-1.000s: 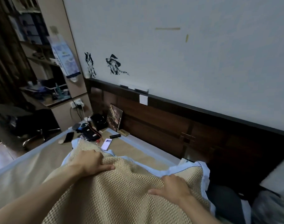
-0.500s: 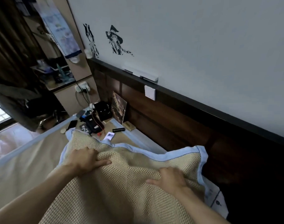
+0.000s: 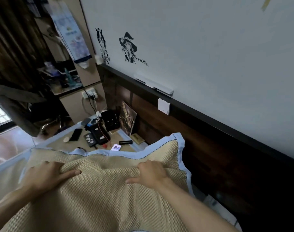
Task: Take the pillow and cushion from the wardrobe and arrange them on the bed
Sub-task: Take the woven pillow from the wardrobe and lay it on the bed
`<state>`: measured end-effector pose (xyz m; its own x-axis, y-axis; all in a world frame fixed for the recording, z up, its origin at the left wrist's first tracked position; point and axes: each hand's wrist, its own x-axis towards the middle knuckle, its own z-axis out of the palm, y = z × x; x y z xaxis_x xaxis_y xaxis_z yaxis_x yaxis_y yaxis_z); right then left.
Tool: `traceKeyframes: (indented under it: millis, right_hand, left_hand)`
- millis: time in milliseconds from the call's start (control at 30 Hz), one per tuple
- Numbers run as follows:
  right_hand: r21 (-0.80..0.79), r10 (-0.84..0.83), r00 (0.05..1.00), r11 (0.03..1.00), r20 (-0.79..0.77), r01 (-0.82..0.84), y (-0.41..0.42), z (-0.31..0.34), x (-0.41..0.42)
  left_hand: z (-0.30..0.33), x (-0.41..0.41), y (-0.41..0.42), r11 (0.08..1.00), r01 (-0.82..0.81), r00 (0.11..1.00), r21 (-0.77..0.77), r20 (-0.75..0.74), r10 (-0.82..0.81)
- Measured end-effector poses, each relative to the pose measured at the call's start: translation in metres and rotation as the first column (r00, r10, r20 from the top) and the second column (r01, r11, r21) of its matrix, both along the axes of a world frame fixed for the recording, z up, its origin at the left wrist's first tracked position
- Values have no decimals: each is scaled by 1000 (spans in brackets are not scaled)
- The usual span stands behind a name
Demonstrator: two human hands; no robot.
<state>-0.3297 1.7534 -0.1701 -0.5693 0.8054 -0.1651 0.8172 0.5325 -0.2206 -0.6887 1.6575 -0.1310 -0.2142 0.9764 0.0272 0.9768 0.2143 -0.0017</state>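
Note:
A large beige mesh pillow (image 3: 102, 195) with a light blue border fills the lower half of the view, lying over the bed (image 3: 7, 181) near its head end. My left hand (image 3: 47, 174) grips the pillow's upper left part, fingers curled into the fabric, thumb pointing right. My right hand (image 3: 151, 173) grips its upper right part the same way. The pillow's far right corner (image 3: 178, 139) stands up against the dark wooden headboard (image 3: 210, 148). No second cushion is in sight.
Small things crowd the bed's far corner: a black phone (image 3: 75, 134), black pouches (image 3: 97, 134), a black tube (image 3: 125, 142), a white device (image 3: 115, 147), a leaning picture (image 3: 127, 120). Shelves and a power strip (image 3: 90, 94) stand beyond. The white wall carries drawn figures.
The pillow has been pulled toward the headboard and its right corner raised. Both hands went from lying on it to bunching the fabric. The view has tilted left and closer.

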Motion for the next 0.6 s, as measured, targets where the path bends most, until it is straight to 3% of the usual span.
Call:
traceKeyframes:
  millis: [133,233,333,400,600]
  right_hand:
    - [-61,-20,999,998,45,23,19,-12,-28]
    - [-100,-129,988,985,84,137,34,-36,-23]
    - [-175,-268,956,942,117,285,48,-58,-1]
    - [-204,-403,906,883,127,422,53,-81,19]
    - [-243,-738,674,649,29,721,56,-162,42]
  left_hand:
    - [-18,-19,20,996,-36,999,-82,23,38]
    - [-49,-14,65,994,82,977,-68,204,-67]
    - [-80,7,129,969,148,971,-199,215,-104]
    - [-102,24,173,937,212,957,-276,253,-142]
    - [-171,92,314,813,520,851,-261,236,-468]
